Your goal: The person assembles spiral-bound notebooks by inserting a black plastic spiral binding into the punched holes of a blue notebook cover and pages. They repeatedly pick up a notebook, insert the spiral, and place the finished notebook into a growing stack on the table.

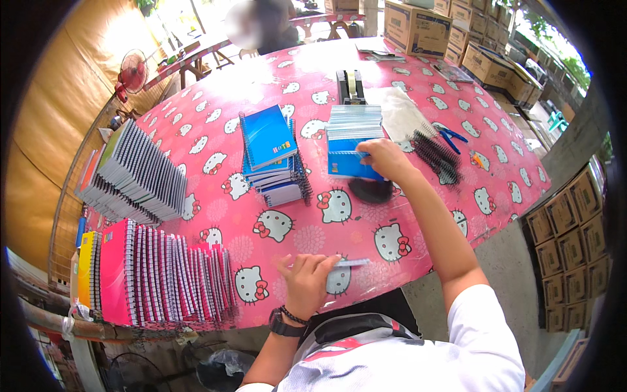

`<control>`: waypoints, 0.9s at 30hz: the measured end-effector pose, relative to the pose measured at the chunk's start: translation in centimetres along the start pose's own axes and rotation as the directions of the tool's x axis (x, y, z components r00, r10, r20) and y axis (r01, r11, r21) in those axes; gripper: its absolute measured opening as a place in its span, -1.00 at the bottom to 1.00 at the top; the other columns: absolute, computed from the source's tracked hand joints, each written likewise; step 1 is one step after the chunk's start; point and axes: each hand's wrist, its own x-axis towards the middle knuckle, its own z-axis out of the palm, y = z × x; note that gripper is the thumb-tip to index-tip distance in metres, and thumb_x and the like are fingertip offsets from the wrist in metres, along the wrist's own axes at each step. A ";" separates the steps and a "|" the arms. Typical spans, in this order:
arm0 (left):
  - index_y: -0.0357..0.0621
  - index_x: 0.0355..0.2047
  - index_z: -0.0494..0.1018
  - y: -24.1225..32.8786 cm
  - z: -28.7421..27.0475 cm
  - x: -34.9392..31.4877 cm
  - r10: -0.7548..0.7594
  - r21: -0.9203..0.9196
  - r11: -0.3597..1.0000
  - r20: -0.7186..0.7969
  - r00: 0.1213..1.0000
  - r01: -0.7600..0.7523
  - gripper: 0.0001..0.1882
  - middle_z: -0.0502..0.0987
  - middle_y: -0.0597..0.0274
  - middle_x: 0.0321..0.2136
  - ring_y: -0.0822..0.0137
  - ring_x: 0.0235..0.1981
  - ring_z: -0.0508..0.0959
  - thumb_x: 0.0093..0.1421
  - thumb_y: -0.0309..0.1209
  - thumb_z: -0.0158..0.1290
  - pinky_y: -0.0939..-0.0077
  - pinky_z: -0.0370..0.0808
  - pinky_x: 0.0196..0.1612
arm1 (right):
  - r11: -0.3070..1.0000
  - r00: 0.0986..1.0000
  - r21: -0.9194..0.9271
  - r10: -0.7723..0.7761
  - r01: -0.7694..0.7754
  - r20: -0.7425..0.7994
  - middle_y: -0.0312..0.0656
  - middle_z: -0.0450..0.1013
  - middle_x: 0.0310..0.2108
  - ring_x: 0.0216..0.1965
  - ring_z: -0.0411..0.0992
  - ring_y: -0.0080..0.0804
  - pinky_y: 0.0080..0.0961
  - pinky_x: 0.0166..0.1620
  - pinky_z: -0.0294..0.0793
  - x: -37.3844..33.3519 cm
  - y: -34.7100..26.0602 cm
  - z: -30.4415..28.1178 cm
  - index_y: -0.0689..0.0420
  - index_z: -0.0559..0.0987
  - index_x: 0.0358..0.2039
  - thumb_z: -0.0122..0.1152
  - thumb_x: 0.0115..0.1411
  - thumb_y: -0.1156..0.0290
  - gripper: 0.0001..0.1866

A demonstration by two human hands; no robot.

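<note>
My right hand (385, 159) is at the near right part of a fanned stack of blue-covered booklets (353, 124), fingers pinched on a blue cover (350, 164). A dark round object (370, 190) lies just below that stack. Nearer the table's front edge, my left hand (307, 281) is closed on a thin pale flat piece (353, 263), seen almost edge-on and partly blurred. Between the hands and the left side stands a pile of blue spiral notebooks (268, 140), unevenly stacked.
Pink and yellow spiral notebooks (117, 271) stand at the front left, with a grey-edged notebook stack (140, 170) behind. A tape dispenser (351, 88), black wire coils (436, 158) and blue-handled pliers (450, 136) lie on the cat-patterned table (294, 228). Cartons (418, 29) stand beyond.
</note>
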 end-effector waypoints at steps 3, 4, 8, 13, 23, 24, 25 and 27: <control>0.10 -0.21 0.53 -0.5 -0.2 1.2 -0.012 0.038 0.999 0.004 1.000 0.012 -0.69 0.50 0.46 -0.39 0.40 -0.29 0.46 -0.02 -0.47 0.12 0.16 0.12 0.02 | 0.926 0.810 -0.370 -0.271 0.072 -0.520 -0.04 0.51 -0.25 -0.25 0.47 -0.05 -0.20 -0.20 0.45 0.2 -0.4 1.6 0.11 0.58 -0.23 0.32 -0.03 0.38 -0.70; 0.08 -0.22 0.53 -1.0 -0.3 1.2 -0.029 0.060 0.998 0.009 1.000 0.029 -0.69 0.50 0.44 -0.39 0.39 -0.28 0.46 -0.03 -0.48 0.13 0.18 0.16 0.00 | 0.981 0.819 -0.180 -0.164 0.076 -0.549 -0.06 0.51 -0.25 -0.25 0.46 -0.12 -0.24 -0.21 0.45 -0.3 -1.7 1.7 0.13 0.58 -0.24 0.33 -0.03 0.37 -0.70; -0.01 -0.24 0.53 -2.6 -0.5 0.3 -0.119 -0.062 0.991 -0.036 0.992 0.117 -0.65 0.50 0.29 -0.29 0.24 -0.23 0.47 -0.11 -0.48 0.22 0.22 0.29 -0.06 | 0.564 0.972 0.826 0.197 -0.004 -0.130 -0.16 0.51 -0.29 -0.27 0.44 -0.45 -0.45 -0.23 0.44 -8.4 -8.4 3.6 0.20 0.57 -0.23 0.34 0.06 0.34 -0.71; -0.12 -0.19 0.48 -3.2 0.7 -0.3 -0.355 -0.409 0.867 -0.108 0.929 0.284 -0.53 0.48 0.14 -0.17 0.13 -0.10 0.44 -0.19 -0.48 0.33 0.25 0.33 -0.03 | 0.357 0.967 0.909 0.209 -0.215 0.147 -0.31 0.43 -0.32 -0.29 0.37 -0.62 -0.61 -0.18 0.37 -14.3 -13.1 5.1 0.22 0.49 -0.21 0.20 0.20 0.34 -0.76; -0.03 -0.03 0.49 0.2 0.7 0.0 -0.023 0.119 0.992 -0.053 0.998 0.029 -0.57 0.49 0.19 -0.10 0.22 -0.05 0.46 0.05 -0.57 0.05 0.18 0.16 0.16 | 0.406 0.975 0.907 0.223 -0.111 0.019 -0.29 0.43 -0.36 -0.35 0.37 -0.62 -0.60 -0.27 0.37 -12.7 -13.0 5.0 0.20 0.51 -0.21 0.10 0.25 0.38 -0.82; -0.01 -0.07 0.52 0.0 0.6 0.1 -0.030 0.074 0.997 -0.042 0.999 0.033 -0.59 0.51 0.22 -0.15 0.26 -0.10 0.48 0.03 -0.58 0.05 0.23 0.20 0.10 | 0.513 0.967 0.858 0.227 -0.020 -0.113 -0.28 0.45 -0.39 -0.38 0.39 -0.61 -0.59 -0.28 0.39 -11.7 -10.7 4.6 0.19 0.54 -0.26 0.10 0.25 0.38 -0.84; 0.00 -0.12 0.55 -0.3 0.4 0.2 -0.036 0.029 0.999 -0.031 0.999 0.037 -0.61 0.53 0.26 -0.20 0.30 -0.15 0.50 0.00 -0.59 0.06 0.28 0.23 0.04 | 0.659 0.935 0.752 0.271 -0.006 -0.230 -0.23 0.46 -0.38 -0.35 0.41 -0.49 -0.52 -0.25 0.40 -10.5 -7.6 3.5 0.19 0.55 -0.27 0.12 0.21 0.38 -0.84; 0.02 -0.17 0.58 -0.5 0.3 0.2 -0.007 -0.012 1.000 -0.038 0.999 0.006 -0.61 0.55 0.31 -0.26 0.36 -0.23 0.52 -0.04 -0.60 0.07 0.37 0.26 -0.07 | 0.921 0.812 0.358 0.326 -0.156 -0.484 -0.11 0.50 -0.38 -0.28 0.44 -0.25 -0.37 -0.19 0.42 -8.5 1.1 1.2 0.19 0.57 -0.30 0.15 0.15 0.38 -0.83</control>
